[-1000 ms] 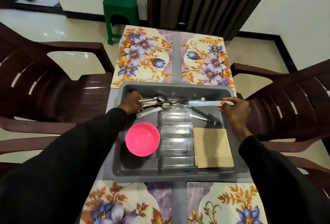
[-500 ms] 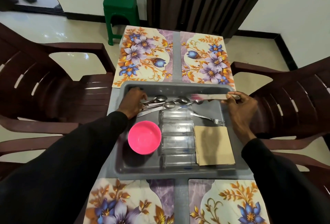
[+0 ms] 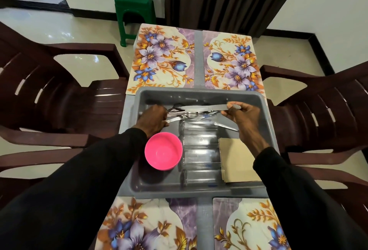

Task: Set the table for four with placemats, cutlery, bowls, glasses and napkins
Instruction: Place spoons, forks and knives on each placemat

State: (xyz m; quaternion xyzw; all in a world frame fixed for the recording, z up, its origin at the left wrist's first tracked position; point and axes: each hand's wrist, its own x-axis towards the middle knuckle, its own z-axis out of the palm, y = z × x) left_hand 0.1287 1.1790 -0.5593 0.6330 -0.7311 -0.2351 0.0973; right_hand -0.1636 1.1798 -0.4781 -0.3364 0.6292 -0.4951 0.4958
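Eyes on the far end of the grey tray [image 3: 199,192], which sits mid-table between the four floral placemats [image 3: 161,60]. The table knife [image 3: 205,107] lies level across that end, just above the heap of cutlery [image 3: 191,113], blade pointing toward the person's left. The right hand [image 3: 245,118] has it by the handle end, thumb and fingertips pinched narrow around the metal with the other fingers tucked underneath. That looks the sensible place to hold it: a knife like this should be stiff, light and smooth, probably a touch slippery, so a firm pinch on the handle, well away from the blade, ought to stop it swivelling or sliding out. Across the tray, the left hand [image 3: 153,119] is down in the pile with its fingers curled onto the handle ends of the spoons and knives. It's clearly closed on something there, but which piece it has I can't tell. The loose pieces are crossed over one another, so I'd expect some snagging and clatter as anything lifts out. Nearer the person, the pink bowl [image 3: 163,151] sits beside a row of clear glasses [image 3: 200,150] lying on their sides. These look fragile, and they're just beside the cutlery. The brown napkins [image 3: 237,162] are stacked flat on the right, and all four mats have nothing on them yet.
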